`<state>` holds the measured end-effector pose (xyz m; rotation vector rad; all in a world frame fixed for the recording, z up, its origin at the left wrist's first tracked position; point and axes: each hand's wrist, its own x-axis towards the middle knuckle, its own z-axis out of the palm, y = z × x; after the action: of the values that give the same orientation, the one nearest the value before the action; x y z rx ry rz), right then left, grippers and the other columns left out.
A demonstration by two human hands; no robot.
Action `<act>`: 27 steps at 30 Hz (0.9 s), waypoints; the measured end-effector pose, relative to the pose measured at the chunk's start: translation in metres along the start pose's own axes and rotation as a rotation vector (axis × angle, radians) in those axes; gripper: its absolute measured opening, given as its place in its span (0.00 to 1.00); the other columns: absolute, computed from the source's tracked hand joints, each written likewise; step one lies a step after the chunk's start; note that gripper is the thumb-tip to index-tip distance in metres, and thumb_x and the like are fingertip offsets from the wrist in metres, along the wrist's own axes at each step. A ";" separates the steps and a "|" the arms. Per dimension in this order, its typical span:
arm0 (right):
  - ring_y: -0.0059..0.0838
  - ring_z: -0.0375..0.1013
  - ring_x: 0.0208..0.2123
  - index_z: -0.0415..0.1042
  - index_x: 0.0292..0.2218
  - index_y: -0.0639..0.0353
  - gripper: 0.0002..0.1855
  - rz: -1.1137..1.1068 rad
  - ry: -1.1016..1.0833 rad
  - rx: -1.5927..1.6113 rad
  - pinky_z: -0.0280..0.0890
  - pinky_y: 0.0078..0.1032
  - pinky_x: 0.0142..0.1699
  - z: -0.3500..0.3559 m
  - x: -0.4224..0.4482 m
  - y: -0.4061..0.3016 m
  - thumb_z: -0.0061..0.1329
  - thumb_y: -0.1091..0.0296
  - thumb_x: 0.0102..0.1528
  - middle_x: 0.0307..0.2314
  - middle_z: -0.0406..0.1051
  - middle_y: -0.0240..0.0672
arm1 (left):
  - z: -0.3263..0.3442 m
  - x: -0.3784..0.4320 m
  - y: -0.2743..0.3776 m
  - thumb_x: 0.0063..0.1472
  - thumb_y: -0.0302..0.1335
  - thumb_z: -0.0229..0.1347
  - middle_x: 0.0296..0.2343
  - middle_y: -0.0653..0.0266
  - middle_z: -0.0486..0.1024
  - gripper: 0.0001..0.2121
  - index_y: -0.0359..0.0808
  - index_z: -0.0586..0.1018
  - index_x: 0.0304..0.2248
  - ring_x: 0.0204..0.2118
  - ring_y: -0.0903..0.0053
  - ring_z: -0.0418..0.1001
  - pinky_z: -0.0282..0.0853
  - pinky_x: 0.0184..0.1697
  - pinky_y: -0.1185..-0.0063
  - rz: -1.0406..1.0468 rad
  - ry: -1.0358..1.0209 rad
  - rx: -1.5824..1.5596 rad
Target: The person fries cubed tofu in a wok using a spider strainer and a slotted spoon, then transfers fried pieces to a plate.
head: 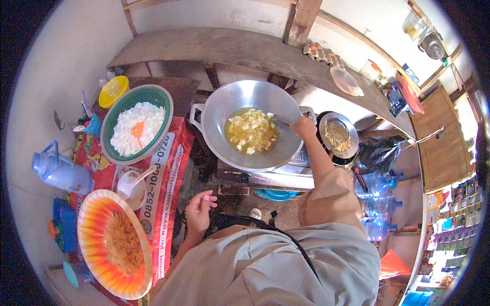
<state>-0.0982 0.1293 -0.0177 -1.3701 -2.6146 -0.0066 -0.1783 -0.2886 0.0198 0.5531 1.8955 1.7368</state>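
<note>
A large aluminium wok with two loop handles sits on a gas stove. Pale sliced pieces, perhaps garlic, float in bubbling yellow oil at its bottom. My right hand grips the handle of a metal spatula at the wok's right rim, and the blade reaches into the oil among the pieces. Near my waist, in front of the stove, my left hand hangs with loosely curled fingers and holds nothing.
Right of the wok, a strainer with fried pieces rests over a black pan. At left, a red-covered table bears a green basin of white food with an orange spoon, an orange bowl and a blue jug. Several water bottles lie right.
</note>
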 end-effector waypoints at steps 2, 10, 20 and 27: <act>0.37 0.70 0.20 0.70 0.20 0.62 0.16 -0.043 0.081 -0.065 0.64 0.32 0.23 -0.003 -0.006 -0.003 0.47 0.56 0.38 0.18 0.68 0.46 | 0.003 0.002 0.001 0.56 0.26 0.41 0.24 0.61 0.71 0.10 0.29 0.69 0.34 0.23 0.83 0.67 0.62 0.27 0.86 0.008 -0.014 -0.001; 0.36 0.68 0.18 0.66 0.19 0.61 0.09 -0.257 0.180 -0.161 0.63 0.31 0.20 0.014 -0.024 -0.017 0.38 0.66 0.44 0.15 0.65 0.40 | 0.001 0.003 -0.003 0.56 0.25 0.40 0.23 0.60 0.71 0.10 0.28 0.69 0.33 0.23 0.82 0.67 0.63 0.28 0.85 -0.008 0.005 0.001; 0.38 0.68 0.18 0.65 0.20 0.58 0.12 -0.146 0.087 -0.060 0.63 0.32 0.22 0.003 -0.036 -0.013 0.47 0.59 0.40 0.14 0.65 0.40 | 0.003 0.001 0.002 0.56 0.26 0.41 0.23 0.62 0.71 0.10 0.30 0.70 0.34 0.23 0.84 0.68 0.61 0.25 0.87 -0.011 -0.002 0.018; 0.40 0.68 0.21 0.68 0.19 0.58 0.14 -0.065 0.008 -0.031 0.64 0.32 0.26 0.007 -0.027 -0.013 0.47 0.56 0.40 0.17 0.68 0.42 | 0.004 -0.001 0.002 0.56 0.26 0.41 0.23 0.62 0.71 0.09 0.30 0.70 0.33 0.23 0.84 0.67 0.62 0.26 0.87 -0.005 -0.014 0.004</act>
<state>-0.0945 0.1005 -0.0278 -1.2909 -2.6622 -0.0623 -0.1755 -0.2861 0.0220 0.5601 1.8893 1.7225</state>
